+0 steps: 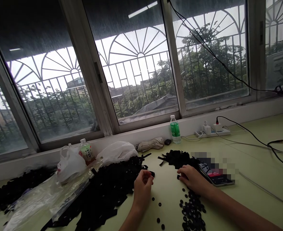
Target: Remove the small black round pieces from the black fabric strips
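My left hand [142, 189] is closed in a pinch, and a short black fabric strip [152, 174] sticks out past its fingertips. It is beside a large heap of black fabric strips [112, 183]. My right hand [190, 178] has its fingers curled down, with a small black strip end [178, 176] at the fingertips. Just behind that hand lies a smaller pile of black strips [176, 158]. Small round black discs [191, 210], with what look like center holes, are spread below my right hand, and a few loose discs [160, 204] lie between my hands.
A lit phone [215, 173] rests right of my right hand. Along the sill stand a green-labelled bottle [175, 130], a power strip [224, 132], a folded umbrella [151, 144], a white plastic bag [70, 162] and a tea bottle [87, 150]. Cables [259, 141] cross the right side.
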Tool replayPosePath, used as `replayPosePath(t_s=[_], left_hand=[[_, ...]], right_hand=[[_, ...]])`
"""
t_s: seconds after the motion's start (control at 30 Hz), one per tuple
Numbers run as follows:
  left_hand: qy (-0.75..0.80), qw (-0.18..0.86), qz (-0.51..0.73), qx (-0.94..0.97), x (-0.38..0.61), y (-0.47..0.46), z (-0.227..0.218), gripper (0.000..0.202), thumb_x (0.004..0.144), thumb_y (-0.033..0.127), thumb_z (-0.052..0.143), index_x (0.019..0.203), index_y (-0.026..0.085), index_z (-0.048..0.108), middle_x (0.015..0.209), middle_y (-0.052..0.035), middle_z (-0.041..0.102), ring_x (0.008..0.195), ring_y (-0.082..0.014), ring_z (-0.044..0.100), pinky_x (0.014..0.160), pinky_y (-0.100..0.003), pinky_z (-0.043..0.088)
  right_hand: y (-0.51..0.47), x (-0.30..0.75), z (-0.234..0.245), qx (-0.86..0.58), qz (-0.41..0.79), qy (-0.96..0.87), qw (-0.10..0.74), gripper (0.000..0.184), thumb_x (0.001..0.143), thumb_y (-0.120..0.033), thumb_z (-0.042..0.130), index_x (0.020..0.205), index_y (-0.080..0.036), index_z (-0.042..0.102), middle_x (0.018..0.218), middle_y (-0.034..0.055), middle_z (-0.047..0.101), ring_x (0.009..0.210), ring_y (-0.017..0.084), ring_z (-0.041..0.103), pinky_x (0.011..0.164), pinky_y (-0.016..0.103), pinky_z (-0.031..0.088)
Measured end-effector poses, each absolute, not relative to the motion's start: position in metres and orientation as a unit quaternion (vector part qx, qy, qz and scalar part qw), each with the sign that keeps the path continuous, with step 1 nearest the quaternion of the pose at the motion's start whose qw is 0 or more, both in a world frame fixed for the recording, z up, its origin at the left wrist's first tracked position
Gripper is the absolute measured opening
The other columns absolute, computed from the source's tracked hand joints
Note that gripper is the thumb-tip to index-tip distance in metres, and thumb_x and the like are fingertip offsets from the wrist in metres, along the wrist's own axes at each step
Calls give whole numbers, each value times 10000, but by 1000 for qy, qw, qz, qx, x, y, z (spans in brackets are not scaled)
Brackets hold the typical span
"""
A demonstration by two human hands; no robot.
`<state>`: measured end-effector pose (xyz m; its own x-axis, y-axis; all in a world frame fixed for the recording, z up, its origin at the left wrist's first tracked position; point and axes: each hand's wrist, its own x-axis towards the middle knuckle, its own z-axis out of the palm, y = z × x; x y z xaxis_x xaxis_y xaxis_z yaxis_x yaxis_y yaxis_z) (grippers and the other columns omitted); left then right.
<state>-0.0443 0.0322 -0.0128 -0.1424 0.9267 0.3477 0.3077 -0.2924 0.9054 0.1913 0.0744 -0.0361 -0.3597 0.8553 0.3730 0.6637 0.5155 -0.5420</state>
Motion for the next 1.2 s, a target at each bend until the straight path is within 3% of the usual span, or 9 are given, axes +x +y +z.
replayPosePath(t_s=[0.2,0.53,0.7,1.0,1.2], left_hand=[[525,241,457,677,-44,31,-16,39,751,190,508,726,181,536,675,-7,571,588,-139,506,550,-242,393],[524,215,415,712,-39,27,-15,87,747,155,479,722,171,560,683,-12,585,598,-131,465,545,-229,356],[518,253,372,727,-42,24,-11,96,718,136,499,728,157,592,679,-3,576,580,-112,429,540,-222,341],[475,346,200,784,-60,19,15,160,641,148,630,782,161,704,779,-4,573,659,-111,482,590,-208,390],[460,335,190,800,-62,20,10,133,663,195,663,782,164,714,859,-21,564,694,-116,505,630,-214,423]], right_hand=[[72,189,-35,-460,161,-809,329,189,835,-201,483,734,-190,642,815,71,598,796,220,575,650,293,436],[63,183,-24,-452,171,-786,386,205,914,-263,371,785,-203,517,809,60,584,734,200,556,653,309,426],[55,179,-15,-448,192,-769,415,233,929,-319,341,784,-215,491,733,27,553,624,175,512,563,279,383],[49,180,-6,-483,343,-649,478,251,830,-443,472,724,-220,518,702,-3,494,588,156,454,522,259,366],[50,182,-3,-485,402,-600,493,250,798,-447,502,717,-214,539,615,-31,478,525,135,437,481,251,359]])
